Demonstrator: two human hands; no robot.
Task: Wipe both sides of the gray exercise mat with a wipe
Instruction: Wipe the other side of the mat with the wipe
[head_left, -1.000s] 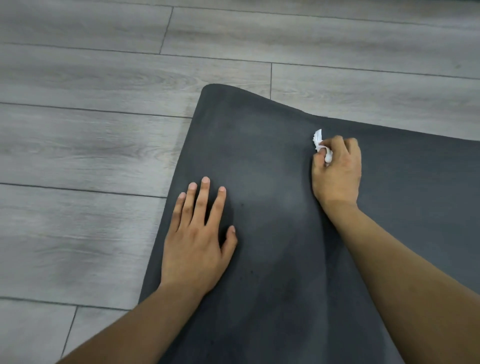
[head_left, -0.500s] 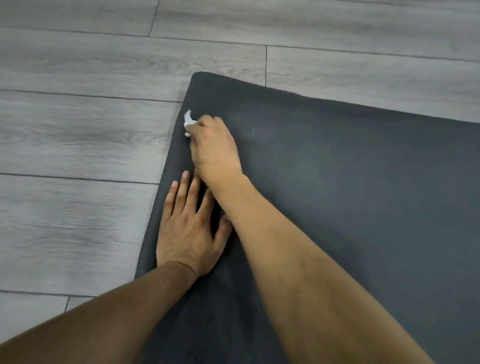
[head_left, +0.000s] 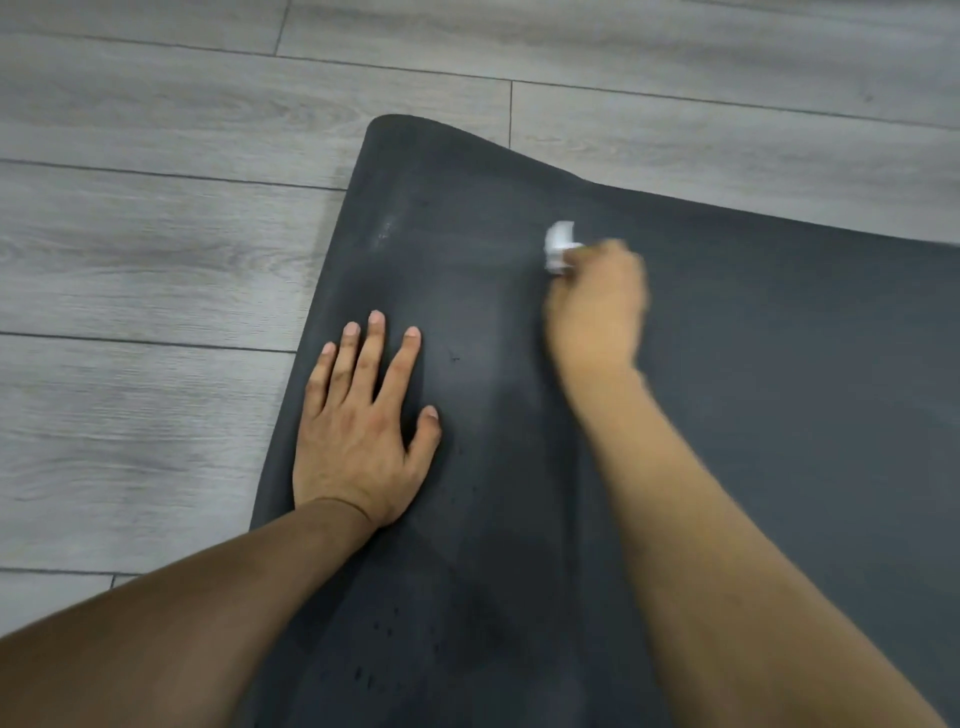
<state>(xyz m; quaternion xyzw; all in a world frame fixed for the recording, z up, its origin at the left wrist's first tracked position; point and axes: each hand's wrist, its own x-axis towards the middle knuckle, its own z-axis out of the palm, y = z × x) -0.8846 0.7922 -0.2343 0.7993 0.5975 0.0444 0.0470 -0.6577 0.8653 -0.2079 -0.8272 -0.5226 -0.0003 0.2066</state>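
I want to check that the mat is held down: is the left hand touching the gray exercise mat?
Touching. The head view shows the left hand lying flat, fingers spread, on the gray exercise mat near its edge.

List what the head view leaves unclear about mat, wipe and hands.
Head view only.
Underside of the mat: hidden against the floor.
Its full extent: cut off by right and bottom frame edges.
The wipe: blurred, mostly buried in the right hand.
Surface under the left hand: covered by it.
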